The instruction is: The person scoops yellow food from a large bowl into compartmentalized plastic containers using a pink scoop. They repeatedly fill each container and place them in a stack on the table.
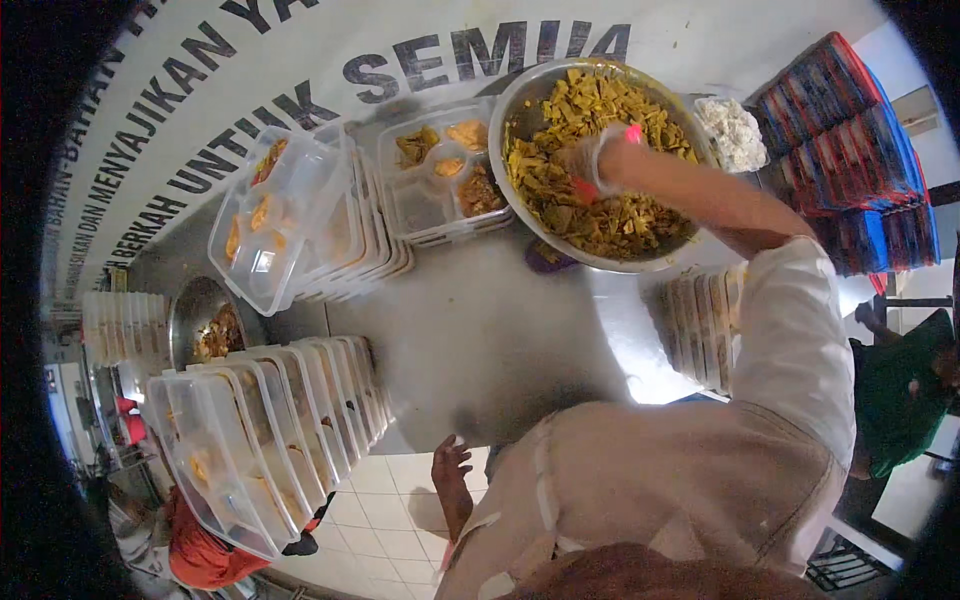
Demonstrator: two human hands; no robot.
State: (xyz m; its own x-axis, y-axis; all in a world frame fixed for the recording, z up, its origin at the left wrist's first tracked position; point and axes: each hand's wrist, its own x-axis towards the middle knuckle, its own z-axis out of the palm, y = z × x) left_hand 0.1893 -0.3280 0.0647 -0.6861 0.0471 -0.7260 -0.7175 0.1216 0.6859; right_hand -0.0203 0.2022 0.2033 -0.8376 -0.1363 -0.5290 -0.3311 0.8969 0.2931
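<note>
My right hand (589, 161), in a clear plastic glove with pink at the wrist, reaches into a large steel bowl (517, 217). Its fingers are blurred and partly buried in the yellow-coated chopped food (600, 105), so their grip is hidden. Beside my torso, below the steel table's edge, my left hand (452, 469) hangs with its fingers bent and apart, holding nothing visible. Left of the bowl is an uncovered compartment tray (420, 214) with portions of food in several compartments. A purple object (549, 259) lies partly under the bowl's near rim.
Stacked lidded clear food boxes stand at the back left (322, 232), near left (255, 442) and right (701, 322). Another steel bowl (217, 322) holds food. A clear bag of white food (731, 135) and blue-red stacks (840, 157) are at right. People in red (202, 547) and green (907, 390) are nearby.
</note>
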